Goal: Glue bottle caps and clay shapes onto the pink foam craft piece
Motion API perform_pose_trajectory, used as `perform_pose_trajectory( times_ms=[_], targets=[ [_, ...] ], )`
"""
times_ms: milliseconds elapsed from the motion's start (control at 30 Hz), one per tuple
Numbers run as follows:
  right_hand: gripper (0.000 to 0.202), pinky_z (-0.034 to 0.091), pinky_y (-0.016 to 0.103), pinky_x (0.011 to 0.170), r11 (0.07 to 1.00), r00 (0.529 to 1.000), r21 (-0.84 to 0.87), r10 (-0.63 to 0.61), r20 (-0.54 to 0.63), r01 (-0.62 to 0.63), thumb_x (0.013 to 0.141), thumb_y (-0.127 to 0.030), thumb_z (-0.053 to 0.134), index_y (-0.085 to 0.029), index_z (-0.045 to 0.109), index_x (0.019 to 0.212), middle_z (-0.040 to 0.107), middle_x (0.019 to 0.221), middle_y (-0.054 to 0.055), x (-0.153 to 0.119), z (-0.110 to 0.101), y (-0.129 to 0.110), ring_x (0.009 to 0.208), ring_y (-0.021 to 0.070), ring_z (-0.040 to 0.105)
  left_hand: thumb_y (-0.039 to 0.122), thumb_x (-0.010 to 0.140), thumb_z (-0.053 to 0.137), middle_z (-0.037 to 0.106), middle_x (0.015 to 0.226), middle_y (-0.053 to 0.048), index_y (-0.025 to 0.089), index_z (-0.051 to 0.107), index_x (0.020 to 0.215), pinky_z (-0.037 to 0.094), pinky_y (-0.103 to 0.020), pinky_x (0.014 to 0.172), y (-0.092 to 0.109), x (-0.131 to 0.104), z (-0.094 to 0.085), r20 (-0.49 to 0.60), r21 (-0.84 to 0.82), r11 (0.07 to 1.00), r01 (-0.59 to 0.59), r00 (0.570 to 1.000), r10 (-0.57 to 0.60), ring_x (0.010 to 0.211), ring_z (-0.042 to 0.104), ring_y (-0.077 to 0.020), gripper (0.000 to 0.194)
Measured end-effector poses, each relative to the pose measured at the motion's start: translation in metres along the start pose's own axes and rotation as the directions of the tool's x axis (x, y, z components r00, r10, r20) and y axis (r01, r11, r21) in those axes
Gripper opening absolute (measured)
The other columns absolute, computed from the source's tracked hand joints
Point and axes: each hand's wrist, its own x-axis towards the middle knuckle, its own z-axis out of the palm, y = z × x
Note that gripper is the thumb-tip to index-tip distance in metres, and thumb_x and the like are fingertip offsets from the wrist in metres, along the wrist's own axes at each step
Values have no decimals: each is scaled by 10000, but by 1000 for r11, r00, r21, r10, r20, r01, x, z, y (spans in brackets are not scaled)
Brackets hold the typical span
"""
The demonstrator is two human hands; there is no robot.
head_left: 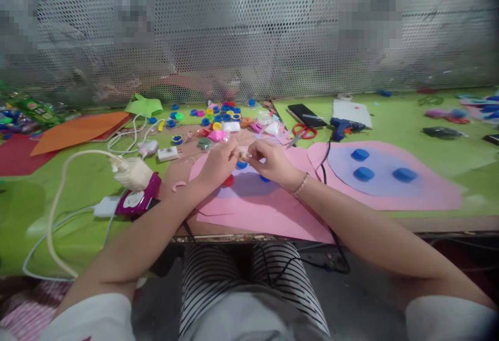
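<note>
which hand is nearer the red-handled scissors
Right. The right hand is just to the left of the red-handled scissors, slightly nearer the wearer; the left hand is farther left, past the right hand.

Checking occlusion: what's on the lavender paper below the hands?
A red cap and two blue caps show on the lavender paper. The left hand and right hand hide parts of it, so anything else there can't be seen.

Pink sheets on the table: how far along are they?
The right sheet has three blue caps and may be done. The middle sheet, with a red cap, seems unfinished: the left hand and right hand pinch a small pale piece above it. Loose caps remain behind.
</note>
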Motion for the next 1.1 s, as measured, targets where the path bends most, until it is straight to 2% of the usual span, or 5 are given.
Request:
perform_pose_trajectory(
  times_ms=[433,633,833,933,1100],
  targets=[
    [142,345,276,594,958,979,-210,-178,95,195,832,-186,449,-192,483,694,479,687,22,-2,-9,-18,641,132,433,55,614,450,321,476,36,194,271,525,275,-263,505,2,-7,4,-118,1,999,-54,992,53,509,357,-106,244],
    [162,348,273,585,968,972,-98,-227,62,232,839,-187,449,-200,439,678,465,667,14,-4,-9,-20,626,128,423,126,667,470,392,468,45,188,372,496,307,-237,478,4,-8,7,-138,-297,948,116,977,-163,484,382,-88,206],
    [185,329,269,549,990,987,-34,-140,-83,137,838,-206,482,-206,400,671,432,606,-14,-2,-14,-13,593,116,407,133,664,483,386,377,64,204,373,471,246,-231,366,0,-2,6,-51,-507,779,368,890,-453,343,332,-73,233],
    [125,343,256,532,993,991,9,-119,-64,119,834,-200,496,-199,446,720,433,611,-18,-1,-12,-12,590,109,415,164,690,489,375,377,66,208,378,475,238,-232,361,-1,-1,6,-2,-524,744,414,873,-487,333,312,-68,246],
    [100,434,252,575,992,996,100,-81,35,77,814,-207,534,-175,496,900,496,734,9,-2,-6,-17,646,105,480,180,702,490,402,422,59,198,414,505,289,-233,413,3,-4,10,-36,-457,819,348,912,-408,386,354,-71,212]
  ],
)
